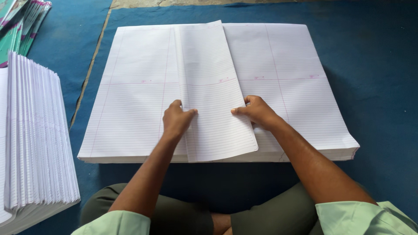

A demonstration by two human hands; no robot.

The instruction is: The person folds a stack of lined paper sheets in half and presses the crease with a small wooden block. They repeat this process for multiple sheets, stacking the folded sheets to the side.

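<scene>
Ruled sheets (287, 65) lie in a thick flat stack on the blue mat (374, 65), with one folded sheet (215, 100) lying down the middle of it. Left hand (176, 119) and right hand (257, 111) both reach forward from the lap, each grip pinched on a long edge of that sheet. More folded sheets (35, 139) stand stacked well to the left.
</scene>
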